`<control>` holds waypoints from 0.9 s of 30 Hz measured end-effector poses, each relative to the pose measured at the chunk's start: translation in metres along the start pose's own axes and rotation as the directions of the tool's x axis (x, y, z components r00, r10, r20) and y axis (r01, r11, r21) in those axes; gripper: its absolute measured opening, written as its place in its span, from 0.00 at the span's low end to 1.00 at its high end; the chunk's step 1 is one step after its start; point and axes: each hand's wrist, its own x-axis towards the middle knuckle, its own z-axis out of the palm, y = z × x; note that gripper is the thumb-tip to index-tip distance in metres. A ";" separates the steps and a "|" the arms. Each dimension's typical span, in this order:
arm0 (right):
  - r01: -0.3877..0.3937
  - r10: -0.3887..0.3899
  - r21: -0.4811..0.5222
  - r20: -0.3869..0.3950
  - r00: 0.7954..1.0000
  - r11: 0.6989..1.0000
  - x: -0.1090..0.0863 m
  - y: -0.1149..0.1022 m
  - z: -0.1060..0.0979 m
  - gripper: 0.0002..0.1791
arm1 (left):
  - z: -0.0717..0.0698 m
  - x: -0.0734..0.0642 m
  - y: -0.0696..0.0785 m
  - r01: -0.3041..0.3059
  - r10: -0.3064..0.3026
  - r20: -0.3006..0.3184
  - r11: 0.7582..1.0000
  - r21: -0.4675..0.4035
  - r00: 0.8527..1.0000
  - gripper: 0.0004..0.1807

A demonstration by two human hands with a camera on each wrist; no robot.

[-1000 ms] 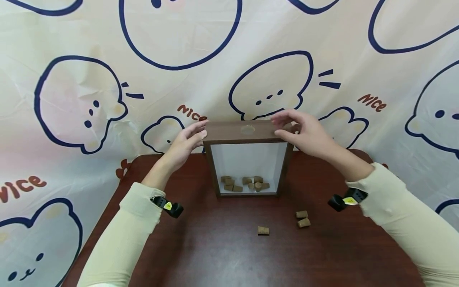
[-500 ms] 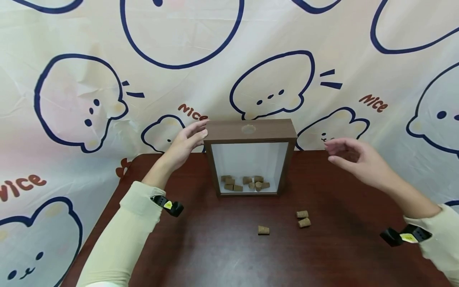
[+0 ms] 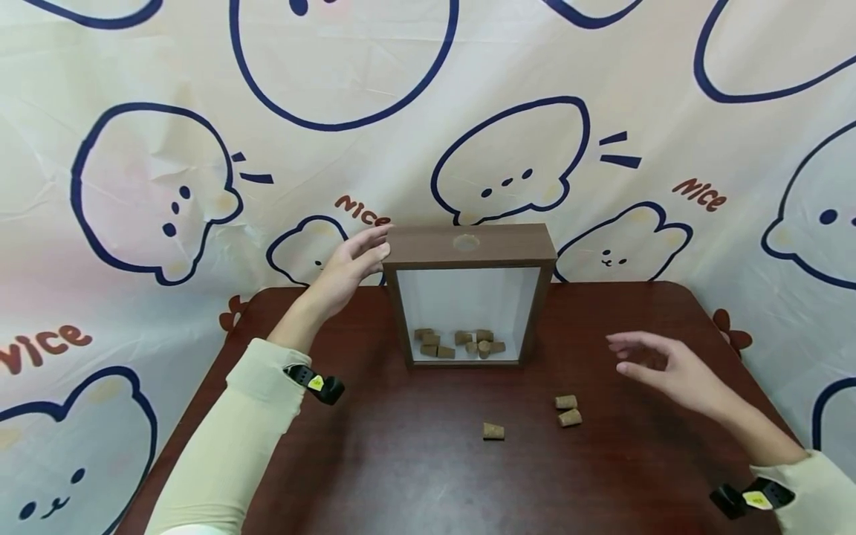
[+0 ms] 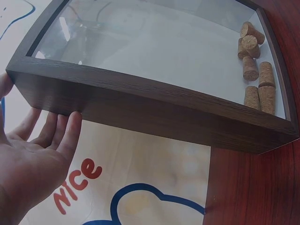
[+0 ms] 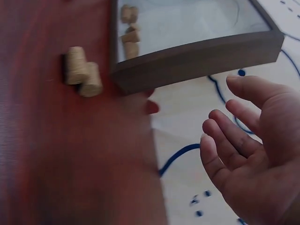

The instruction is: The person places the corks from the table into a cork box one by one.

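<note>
A brown-framed box with a clear front and a round hole in its top stands upright on the table. Several corks lie at the bottom inside it, also visible as corks in the left wrist view. My left hand touches the upper left side of the box with fairly straight fingers. My right hand hovers above the table's right part, away from the box, its fingers loosely bent around nothing. Nearest to it are two loose corks; a third cork lies further left.
The dark red-brown table has its far edge just behind the box. A pale cloth with blue cartoon outlines hangs behind and along both sides of the table.
My right hand has moved from the top right of the box, out to the right and then down towards the table. My left hand has stayed at the box's left side.
</note>
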 end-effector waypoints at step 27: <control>-0.060 0.050 0.142 0.077 0.996 0.988 -0.026 0.060 0.068 0.19 | 0.002 0.001 0.000 -0.003 0.003 -0.002 1.000 0.001 1.000 0.31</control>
